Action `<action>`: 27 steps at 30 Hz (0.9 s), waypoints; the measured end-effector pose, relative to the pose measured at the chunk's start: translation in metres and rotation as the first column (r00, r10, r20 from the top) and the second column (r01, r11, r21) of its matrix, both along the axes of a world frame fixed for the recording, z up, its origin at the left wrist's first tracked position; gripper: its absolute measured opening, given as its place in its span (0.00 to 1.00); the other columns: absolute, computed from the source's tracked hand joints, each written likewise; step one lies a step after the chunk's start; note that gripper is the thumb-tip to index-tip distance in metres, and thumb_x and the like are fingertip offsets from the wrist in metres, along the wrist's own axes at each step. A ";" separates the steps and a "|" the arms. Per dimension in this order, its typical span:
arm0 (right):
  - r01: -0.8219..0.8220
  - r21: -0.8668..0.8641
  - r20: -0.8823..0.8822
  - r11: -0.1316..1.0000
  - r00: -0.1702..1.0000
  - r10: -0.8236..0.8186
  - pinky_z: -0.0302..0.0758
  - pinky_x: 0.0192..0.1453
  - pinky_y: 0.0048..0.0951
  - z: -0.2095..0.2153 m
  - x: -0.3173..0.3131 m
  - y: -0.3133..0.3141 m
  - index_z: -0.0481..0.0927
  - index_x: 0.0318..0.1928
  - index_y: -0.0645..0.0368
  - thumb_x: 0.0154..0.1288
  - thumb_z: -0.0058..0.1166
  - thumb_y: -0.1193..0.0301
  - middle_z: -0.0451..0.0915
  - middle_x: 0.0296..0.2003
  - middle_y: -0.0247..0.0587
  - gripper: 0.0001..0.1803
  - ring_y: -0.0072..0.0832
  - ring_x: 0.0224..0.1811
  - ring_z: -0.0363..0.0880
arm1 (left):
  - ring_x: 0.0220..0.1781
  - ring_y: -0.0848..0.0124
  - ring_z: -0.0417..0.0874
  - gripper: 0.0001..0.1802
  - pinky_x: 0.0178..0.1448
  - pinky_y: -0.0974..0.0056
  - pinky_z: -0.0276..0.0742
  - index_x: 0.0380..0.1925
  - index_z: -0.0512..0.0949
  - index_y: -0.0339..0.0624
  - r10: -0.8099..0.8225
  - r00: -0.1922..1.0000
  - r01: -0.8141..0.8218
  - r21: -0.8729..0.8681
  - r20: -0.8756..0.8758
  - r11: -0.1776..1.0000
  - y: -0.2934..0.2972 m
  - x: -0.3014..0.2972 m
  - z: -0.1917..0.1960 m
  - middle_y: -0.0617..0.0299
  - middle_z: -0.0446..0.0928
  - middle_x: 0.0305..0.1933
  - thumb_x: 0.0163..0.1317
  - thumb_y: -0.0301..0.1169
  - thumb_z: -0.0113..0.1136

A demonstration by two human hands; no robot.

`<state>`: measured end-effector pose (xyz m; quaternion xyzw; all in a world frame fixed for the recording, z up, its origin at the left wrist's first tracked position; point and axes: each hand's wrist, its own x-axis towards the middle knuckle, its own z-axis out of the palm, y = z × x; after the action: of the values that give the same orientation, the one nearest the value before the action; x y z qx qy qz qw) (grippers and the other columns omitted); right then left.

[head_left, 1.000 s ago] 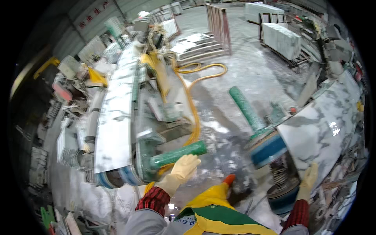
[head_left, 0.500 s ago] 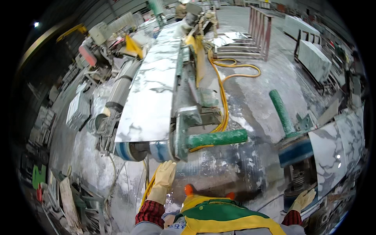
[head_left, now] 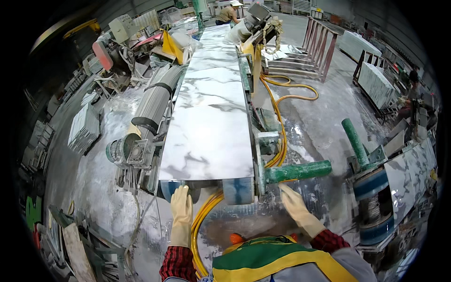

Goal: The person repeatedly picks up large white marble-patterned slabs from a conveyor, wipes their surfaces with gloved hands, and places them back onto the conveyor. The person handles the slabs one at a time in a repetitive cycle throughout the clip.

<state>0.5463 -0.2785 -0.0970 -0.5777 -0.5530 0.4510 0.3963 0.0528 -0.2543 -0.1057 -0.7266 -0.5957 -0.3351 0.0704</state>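
Note:
A white marble slab with grey veins (head_left: 206, 141) lies on a long roller conveyor, its near edge over two blue end rollers (head_left: 237, 191). My left hand (head_left: 181, 209), in a cream rubber glove, is at the left blue roller, just below the slab's edge. Its fingers are stretched out and hold nothing; whether they touch the roller is unclear. My right hand (head_left: 297, 207), gloved the same way, reaches forward just below a green horizontal roller (head_left: 300, 172), nothing visible in it. Its fingers look extended, their tips slightly blurred.
A second conveyor with a veined slab (head_left: 413, 174) and an upright green roller (head_left: 354, 141) stands at right. Yellow hoses (head_left: 277, 122) run along the floor. A motor (head_left: 123, 150) juts out at left. A person (head_left: 228, 14) crouches at the far end; another (head_left: 413, 94) is far right.
My right hand has come from beside the right-hand conveyor to the green roller. My left hand has shifted left along the conveyor's end. The conveyor now appears more centred in view.

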 end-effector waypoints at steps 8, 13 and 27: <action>-0.332 0.358 0.774 0.873 0.628 -0.080 0.69 0.84 0.52 0.007 -0.148 0.188 0.77 0.73 0.64 0.74 0.63 0.59 0.77 0.75 0.59 0.33 0.56 0.79 0.73 | 0.75 0.38 0.76 0.31 0.79 0.40 0.70 0.73 0.77 0.39 -0.114 0.993 0.106 -0.298 -0.012 0.949 0.092 -0.009 0.047 0.40 0.78 0.73 0.72 0.32 0.70; -0.305 0.501 0.765 0.810 0.594 -0.250 0.60 0.88 0.56 -0.007 -0.171 0.250 0.81 0.71 0.60 0.74 0.59 0.53 0.78 0.75 0.57 0.33 0.53 0.80 0.72 | 0.84 0.39 0.68 0.35 0.89 0.39 0.59 0.80 0.72 0.49 -0.089 0.968 -0.003 -0.365 -0.234 0.931 0.126 -0.030 0.019 0.39 0.71 0.82 0.75 0.41 0.67; -0.196 0.386 0.739 0.901 0.650 -0.175 0.60 0.87 0.54 0.021 -0.169 0.448 0.81 0.71 0.56 0.72 0.64 0.55 0.77 0.76 0.53 0.32 0.49 0.80 0.70 | 0.80 0.36 0.71 0.32 0.85 0.34 0.62 0.77 0.76 0.49 -0.028 0.941 -0.104 -0.367 -0.338 0.925 0.218 -0.057 0.033 0.40 0.73 0.80 0.76 0.43 0.62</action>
<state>0.3770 0.1697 -0.0755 -0.6061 -0.7564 0.0353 0.2435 -0.0041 -0.0368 -0.0725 -0.7610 -0.6425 -0.0828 0.0361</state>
